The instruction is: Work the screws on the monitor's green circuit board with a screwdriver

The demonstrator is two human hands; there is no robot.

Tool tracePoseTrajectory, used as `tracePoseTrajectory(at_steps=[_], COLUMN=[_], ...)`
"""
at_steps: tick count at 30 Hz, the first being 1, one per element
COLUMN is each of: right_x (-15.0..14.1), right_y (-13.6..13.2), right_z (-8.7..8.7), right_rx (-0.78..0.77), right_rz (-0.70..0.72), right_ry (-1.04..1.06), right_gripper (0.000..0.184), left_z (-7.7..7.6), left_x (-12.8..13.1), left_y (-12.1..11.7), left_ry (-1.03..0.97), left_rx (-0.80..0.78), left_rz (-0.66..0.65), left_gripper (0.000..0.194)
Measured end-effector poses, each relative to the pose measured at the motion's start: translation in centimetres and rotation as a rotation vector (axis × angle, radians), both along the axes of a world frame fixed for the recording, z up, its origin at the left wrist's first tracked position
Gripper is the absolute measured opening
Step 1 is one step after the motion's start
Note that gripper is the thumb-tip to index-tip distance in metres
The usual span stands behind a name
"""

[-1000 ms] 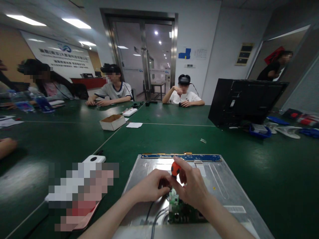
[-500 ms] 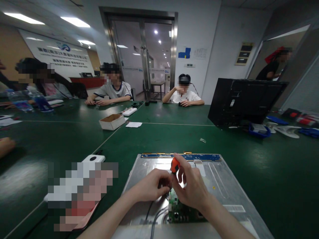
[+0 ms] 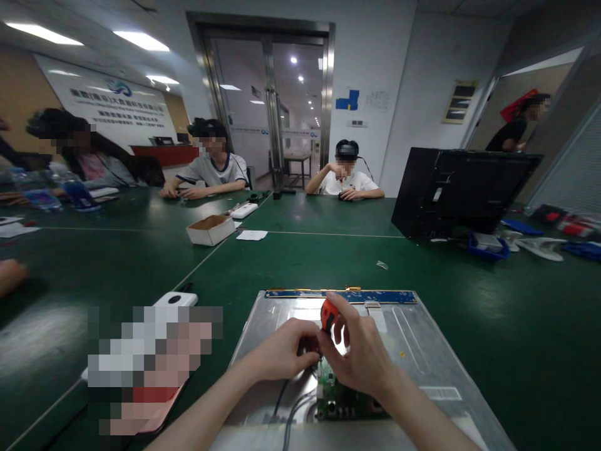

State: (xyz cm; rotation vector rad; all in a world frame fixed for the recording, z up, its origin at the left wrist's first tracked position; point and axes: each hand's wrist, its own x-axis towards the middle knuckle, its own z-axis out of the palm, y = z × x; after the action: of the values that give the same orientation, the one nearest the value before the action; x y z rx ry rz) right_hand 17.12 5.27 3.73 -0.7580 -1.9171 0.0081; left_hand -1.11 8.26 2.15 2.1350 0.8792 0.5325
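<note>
My right hand [image 3: 364,351] is closed round the orange and black handle of a screwdriver [image 3: 328,314], which stands about upright over the corner of a green circuit board [image 3: 345,401]. Beside its lower end, the fingers of my left hand [image 3: 286,351] are curled together; what they pinch, if anything, is hidden. The board lies on a silver metal display panel [image 3: 413,357] with a blue circuit strip [image 3: 389,297] along its far edge. Dark cables [image 3: 293,410] run over the metal left of the board.
Left of the panel lie a white power bank [image 3: 176,300] and a pinkish, partly blurred flat item [image 3: 176,401]. Farther off are an open cardboard box [image 3: 211,232], a paper slip [image 3: 252,235] and a black monitor [image 3: 464,188]. Several people are around the green table [image 3: 328,257].
The screwdriver handle has tilted and shifted slightly left, with my right fingers moving along with it. My left hand keeps its place. At the far right, a walking person has moved slightly.
</note>
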Motion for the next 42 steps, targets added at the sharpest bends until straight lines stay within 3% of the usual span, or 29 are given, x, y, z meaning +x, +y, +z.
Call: tracePoseTrajectory(at_steps=[14, 20, 27, 36, 42], right_x=[-0.05, -0.05, -0.07, -0.07, -0.02], right_y=[0.32, -0.12, -0.01, 0.37, 0.06], right_z=[-0.23, -0.08, 0.09, -0.47, -0.25], right_rx=[0.025, 0.021, 0.011, 0.019, 0.007], right_rz=[0.041, 0.036, 0.054, 0.046, 0.057], right_ry=[0.024, 0.017, 0.024, 0.036, 0.015], right_gripper=[0.048, 0.051, 0.056, 0.050, 0.053], left_z=[0.30, 0.41, -0.15, 0.74, 0.44], left_x=[0.03, 0.04, 0.03, 0.19, 0.11], left_y=[0.02, -0.01, 0.23, -0.31, -0.04], left_ry=[0.005, 0.006, -0.004, -0.037, -0.034], left_rx=[0.000, 0.004, -0.033, 0.000, -0.009], left_rz=[-0.004, -0.013, -0.034, -0.009, -0.029], left_gripper=[0.004, 0.012, 0.009, 0.006, 0.007])
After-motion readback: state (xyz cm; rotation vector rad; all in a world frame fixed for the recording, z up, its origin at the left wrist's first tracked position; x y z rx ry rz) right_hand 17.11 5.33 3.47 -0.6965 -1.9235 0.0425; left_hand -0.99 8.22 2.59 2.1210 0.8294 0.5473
